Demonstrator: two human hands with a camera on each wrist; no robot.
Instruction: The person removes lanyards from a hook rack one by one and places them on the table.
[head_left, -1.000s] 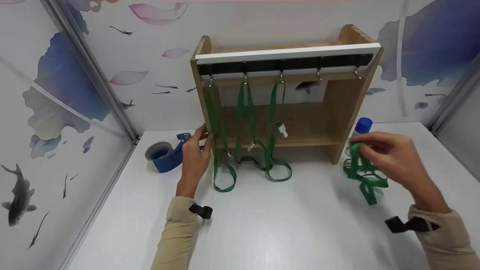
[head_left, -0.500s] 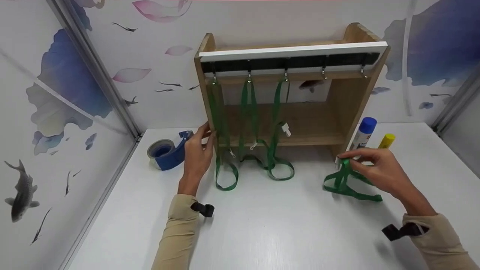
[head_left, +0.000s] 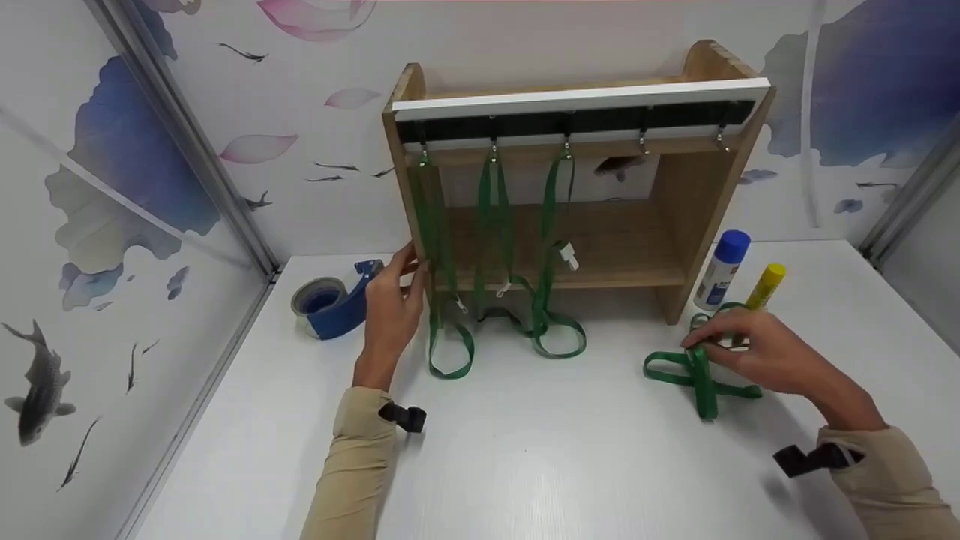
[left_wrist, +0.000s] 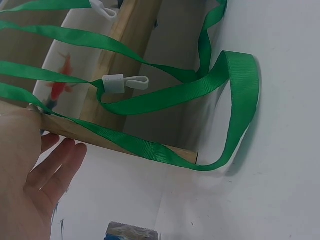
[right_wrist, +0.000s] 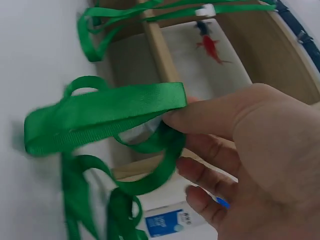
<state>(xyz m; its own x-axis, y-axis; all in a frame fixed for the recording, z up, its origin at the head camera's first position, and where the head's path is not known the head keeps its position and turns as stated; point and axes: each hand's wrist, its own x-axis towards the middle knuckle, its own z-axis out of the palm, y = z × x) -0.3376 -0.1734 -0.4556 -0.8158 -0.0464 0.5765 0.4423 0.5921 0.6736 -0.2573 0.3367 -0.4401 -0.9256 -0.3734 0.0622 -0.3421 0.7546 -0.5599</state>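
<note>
My right hand [head_left: 765, 352] pinches a bunched green lanyard [head_left: 703, 382] between thumb and fingers, low over the table to the right of a wooden shelf [head_left: 667, 292]. In the right wrist view, flat loops of the lanyard [right_wrist: 110, 112] stick out past the thumb. My left hand [head_left: 394, 307] holds the shelf's left side panel, thumb on the inner side and fingers on the outside in the left wrist view. A black strip [head_left: 607, 124] under the shelf's white front edge carries several hooks. Green lanyards [head_left: 495, 202] hang from the three left hooks; the two right hooks are bare.
A blue tape dispenser [head_left: 341, 315] sits left of the shelf. Behind my right hand stand a blue-capped white bottle [head_left: 721, 270] and a yellow glue stick or similar tube [head_left: 766, 285]. Lower loops of a hanging lanyard [head_left: 562, 345] rest on the white table [head_left: 525, 465].
My right hand has come down and slightly left with the lanyard, uncovering the bottle and yellow tube. The lanyard's loops have shifted and spread near the table. My left hand stays on the shelf.
</note>
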